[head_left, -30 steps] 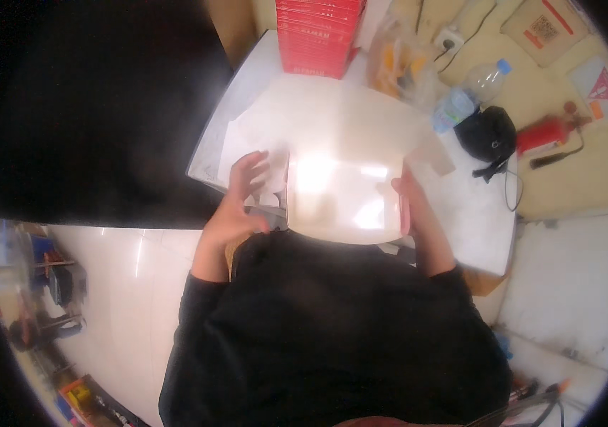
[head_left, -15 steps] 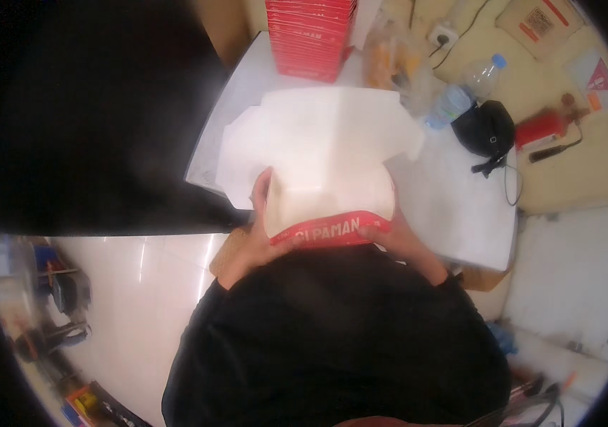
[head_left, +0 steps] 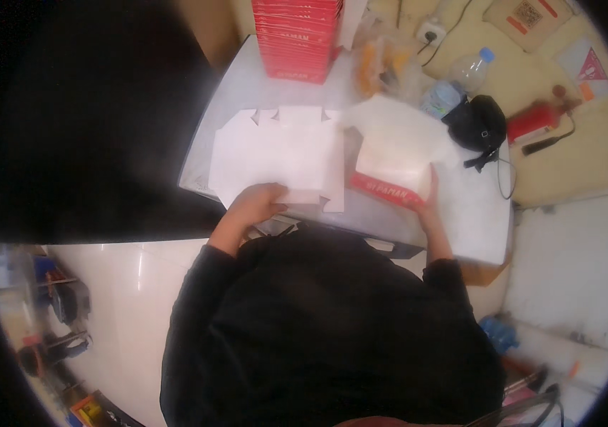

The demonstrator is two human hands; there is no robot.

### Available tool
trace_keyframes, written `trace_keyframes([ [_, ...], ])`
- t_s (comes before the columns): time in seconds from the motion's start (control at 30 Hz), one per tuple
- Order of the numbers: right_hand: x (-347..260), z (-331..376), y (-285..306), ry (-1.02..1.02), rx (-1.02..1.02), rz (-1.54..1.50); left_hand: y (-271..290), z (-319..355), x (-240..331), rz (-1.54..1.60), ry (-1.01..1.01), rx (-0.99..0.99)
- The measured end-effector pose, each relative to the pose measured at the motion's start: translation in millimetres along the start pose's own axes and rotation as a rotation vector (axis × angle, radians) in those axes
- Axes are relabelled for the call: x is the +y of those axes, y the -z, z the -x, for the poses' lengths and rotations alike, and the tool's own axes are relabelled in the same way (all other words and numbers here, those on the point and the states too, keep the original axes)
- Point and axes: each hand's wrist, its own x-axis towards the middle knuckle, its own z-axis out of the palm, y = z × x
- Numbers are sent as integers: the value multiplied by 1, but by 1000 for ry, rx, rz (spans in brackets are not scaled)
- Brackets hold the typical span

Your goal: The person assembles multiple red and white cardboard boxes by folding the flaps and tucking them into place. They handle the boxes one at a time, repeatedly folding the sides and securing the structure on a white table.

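A flat white cardboard box blank (head_left: 275,153) with notched edges lies on the table in front of me. My left hand (head_left: 258,205) is closed on its near edge, fingers curled at the border. To the right, a partly folded cardboard box (head_left: 388,189) stands with its white inside facing up, a red printed front wall and its lid flap spread toward the far side. My right hand (head_left: 426,205) grips this box at its right front corner; some of the fingers are hidden behind the wall.
A tall stack of red folded boxes (head_left: 297,43) stands at the far edge of the white table (head_left: 471,231). Beyond the open box are a plastic bag (head_left: 386,64), a clear bottle (head_left: 471,71) and a black pouch (head_left: 480,124). A red fire extinguisher (head_left: 531,125) is by the wall.
The folded box has moved right in my right hand, uncovering the flat blank. My left hand has let go of the box and now holds the blank's near edge.
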Motion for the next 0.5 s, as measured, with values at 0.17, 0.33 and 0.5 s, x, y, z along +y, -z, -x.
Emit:
trace_keyframes([
  [0.17,60,-2,50,130,90,545,16,-23,-5,112,9,-135],
  [0.33,38,10,55,19,427,413,31,-38,-16,310,204,-226],
  [0.5,-8,15,10,363,589,475,-7,-52,-64,458,179,73],
])
